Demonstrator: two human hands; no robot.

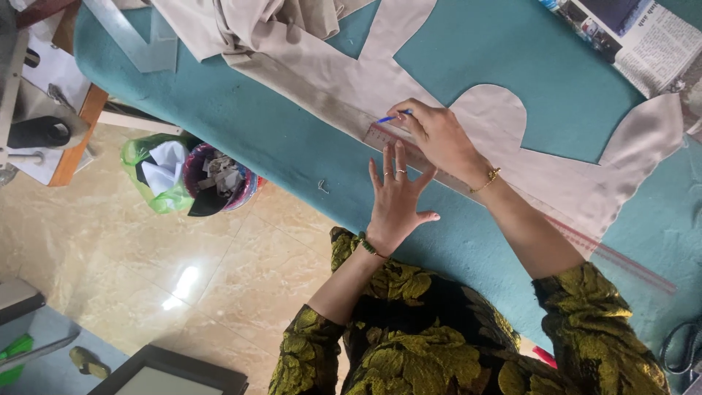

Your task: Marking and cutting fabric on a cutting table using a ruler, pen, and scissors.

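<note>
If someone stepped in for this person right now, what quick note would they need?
Left hand: flat, fingers spread, pressing the clear ruler onto the beige cut fabric.
Right hand: grip closed on a blue pen, tip at the ruler's edge.
Fabric lies on the teal table.
Done: ruler laid along the fabric.
Left: any drawn line is too faint to confirm.

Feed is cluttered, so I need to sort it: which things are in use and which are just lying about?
In use:
left hand flat on clear ruler
right hand, blue pen
beige cut fabric

Lying about:
newspaper
scrap bin
green bag
black scissors
</note>
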